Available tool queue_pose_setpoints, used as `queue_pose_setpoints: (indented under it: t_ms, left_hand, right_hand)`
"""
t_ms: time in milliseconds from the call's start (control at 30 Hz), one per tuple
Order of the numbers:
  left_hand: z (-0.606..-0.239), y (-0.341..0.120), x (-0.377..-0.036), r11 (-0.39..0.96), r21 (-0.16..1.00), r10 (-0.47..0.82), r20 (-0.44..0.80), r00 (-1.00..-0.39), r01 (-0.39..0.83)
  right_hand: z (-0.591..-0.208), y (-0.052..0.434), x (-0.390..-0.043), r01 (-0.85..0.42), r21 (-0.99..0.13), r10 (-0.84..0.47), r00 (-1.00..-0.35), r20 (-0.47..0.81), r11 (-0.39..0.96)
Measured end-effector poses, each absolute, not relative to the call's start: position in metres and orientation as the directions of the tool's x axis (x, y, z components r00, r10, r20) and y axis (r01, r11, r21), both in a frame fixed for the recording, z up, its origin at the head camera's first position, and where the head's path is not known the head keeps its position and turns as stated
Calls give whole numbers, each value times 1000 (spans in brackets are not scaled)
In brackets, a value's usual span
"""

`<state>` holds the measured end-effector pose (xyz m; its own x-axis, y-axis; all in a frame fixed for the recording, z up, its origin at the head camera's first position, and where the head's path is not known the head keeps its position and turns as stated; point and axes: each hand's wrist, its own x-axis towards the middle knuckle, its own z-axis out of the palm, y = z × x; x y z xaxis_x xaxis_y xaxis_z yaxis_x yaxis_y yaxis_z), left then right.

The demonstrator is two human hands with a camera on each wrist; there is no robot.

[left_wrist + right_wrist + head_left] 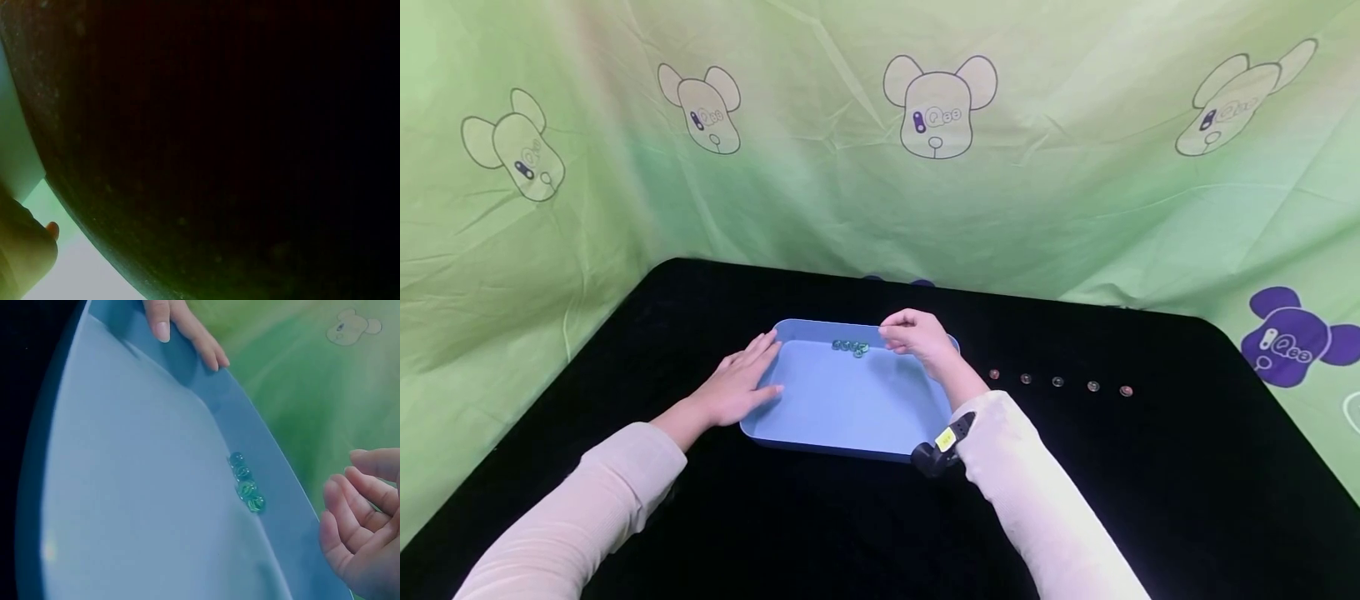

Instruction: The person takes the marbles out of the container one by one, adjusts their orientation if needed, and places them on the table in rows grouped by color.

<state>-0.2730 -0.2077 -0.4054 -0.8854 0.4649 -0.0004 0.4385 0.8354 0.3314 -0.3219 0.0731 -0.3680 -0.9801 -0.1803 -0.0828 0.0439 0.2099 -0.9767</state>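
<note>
A small cluster of green glass marbles [851, 347] lies inside the blue tray [850, 417], tight against its far wall, just above the middle of the head view; the right wrist view shows them as a short touching row [246, 489] at the foot of that wall. The right hand [917, 335] hovers over the tray's far right corner, just beside the marbles, its fingers [350, 519] loosely curled and holding nothing. The left hand [737, 383] rests flat on the tray's left rim, fingers straight, steadying it.

To work here well, I judge the left hand should keep the tray pinned so the marbles do not roll, and the right should come down from above, since the wall blocks any approach from behind.

Five more marbles [1057, 382] sit in a spaced row on the black counter [1150, 500] right of the tray. The lower right of the counter gives open room; the green cloth [850, 192] closes in close behind the tray.
</note>
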Motion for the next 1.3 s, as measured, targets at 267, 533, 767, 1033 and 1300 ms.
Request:
queue_pose_setpoints:
  t_ms: [267, 533, 767, 1033, 1300]
  left_hand:
    - [-407, -208, -272, 833, 329, 465, 17, -885, 444]
    - [-407, -208, -273, 837, 328, 460, 11, -888, 438]
    - [-406, -207, -272, 836, 338, 457, 5, -889, 432]
    - [-409, -206, -272, 839, 325, 461, 1, -888, 436]
    - [-407, -206, -273, 841, 326, 456, 0, -890, 431]
  right_hand:
    - [-373, 69, -328, 73, -978, -139, -985, -101, 194]
    - [-377, 70, -331, 110, -971, -102, -986, -134, 214]
    - [-382, 66, -335, 124, -971, -86, -986, -144, 205]
    - [-388, 60, -336, 118, -973, -68, -989, -134, 198]
    - [-389, 55, -337, 94, -972, -99, -988, -117, 216]
